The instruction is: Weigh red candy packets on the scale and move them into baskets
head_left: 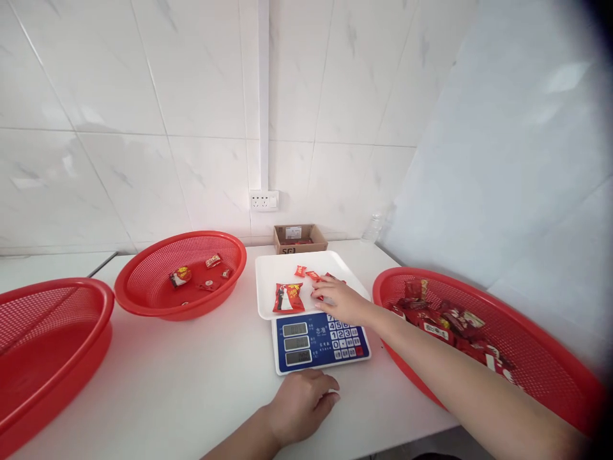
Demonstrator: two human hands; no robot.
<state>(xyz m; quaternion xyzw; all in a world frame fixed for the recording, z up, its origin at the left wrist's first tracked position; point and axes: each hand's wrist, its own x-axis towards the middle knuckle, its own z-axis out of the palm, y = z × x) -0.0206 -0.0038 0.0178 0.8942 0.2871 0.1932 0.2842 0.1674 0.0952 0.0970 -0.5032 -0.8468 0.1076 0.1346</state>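
Note:
A digital scale (293, 365) with a blue keypad panel stands in front of me, its white tray (268, 271) at the back. On the tray lie a large red packet (288, 298) printted with a couple in wedding clothes, a small red wrapped candy (301, 271) and another red wrapped candy (313, 276). My right hand (342, 301) reaches over the tray's right side, its fingers bent around a red wrapper that they partly hide. My left hand (302, 404) rests on the table just before the scale, fingers curled, with nothing visible in it.
A red basket (393, 281) on the right holds many wrapped snacks. Another red basket (143, 281) at the back left holds several packets. A third red basket (52, 294) is at far left. A cardboard box (301, 239) and clear plastic container (372, 228) stand behind the scale.

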